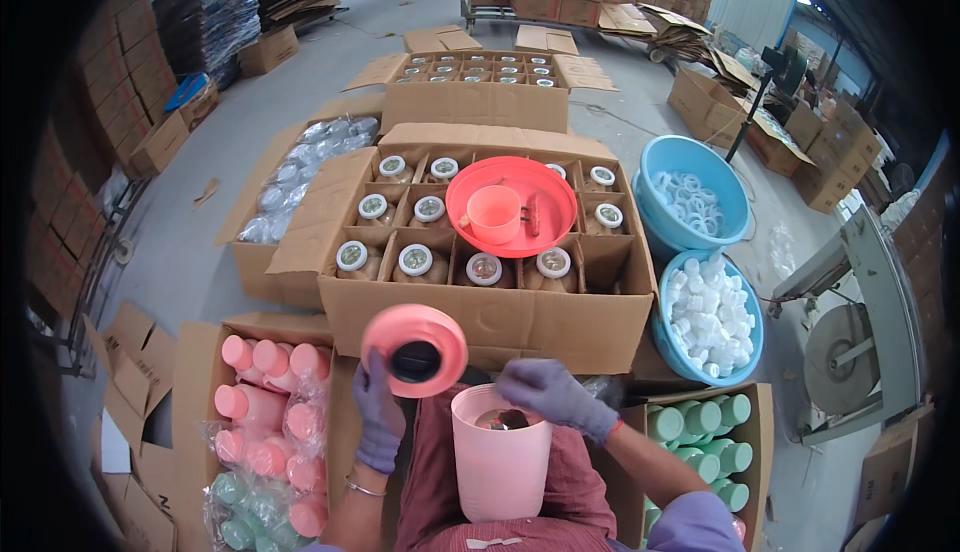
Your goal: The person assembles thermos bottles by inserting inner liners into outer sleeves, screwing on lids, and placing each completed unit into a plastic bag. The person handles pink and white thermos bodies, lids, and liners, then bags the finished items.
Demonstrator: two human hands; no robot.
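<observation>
My left hand (378,402), in a grey-purple glove, is closed on the edge of a round pink lid (440,324) with a black disc in its middle. The lid is tilted and held clear of an open pink canister (500,467), which stands upright between my thighs. Over the canister's right rim reaches my gloved right hand (560,397); its fingers are curled and blurred, so whether they hold anything is unclear. Something shiny and dark shows inside the canister's mouth. Ahead, a red plastic tray (465,187) bearing a pink cup (495,214) rests on the divided carton (480,312).
White-capped jars (413,260) fill most compartments ahead. Pink and green bottles lie in a left carton (195,372); green-capped ones stand in a right carton (762,432). Blue basins (665,347) hold white caps and rings. A grey metal machine (850,352) stands at right.
</observation>
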